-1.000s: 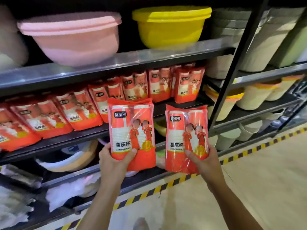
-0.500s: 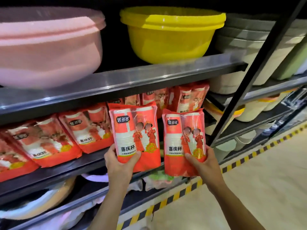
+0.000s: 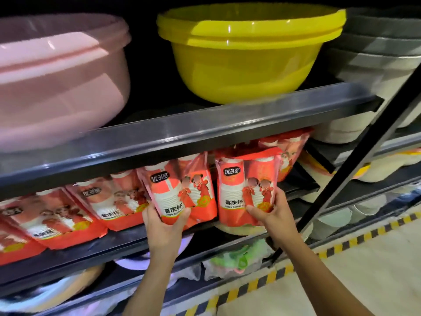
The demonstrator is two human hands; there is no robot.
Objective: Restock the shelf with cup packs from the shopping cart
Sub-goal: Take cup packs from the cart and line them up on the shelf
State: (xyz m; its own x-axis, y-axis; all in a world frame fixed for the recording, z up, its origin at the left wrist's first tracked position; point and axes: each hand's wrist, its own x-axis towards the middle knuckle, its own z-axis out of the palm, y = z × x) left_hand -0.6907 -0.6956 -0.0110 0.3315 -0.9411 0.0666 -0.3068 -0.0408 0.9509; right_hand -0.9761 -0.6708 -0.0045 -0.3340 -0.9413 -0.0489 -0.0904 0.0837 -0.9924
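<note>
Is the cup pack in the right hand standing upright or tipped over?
Upright. The cup pack has its label reading level with its top under the shelf edge, while the right hand grips its lower part.

A shop aisle — dark metal shelving (image 3: 205, 133) stocked with rows of identical red cup packs (image 3: 114, 201) left of the hands, stacked plastic basins (image 3: 246, 53) above them, and hazard-striped floor tape (image 3: 341, 244) to their right.
</note>
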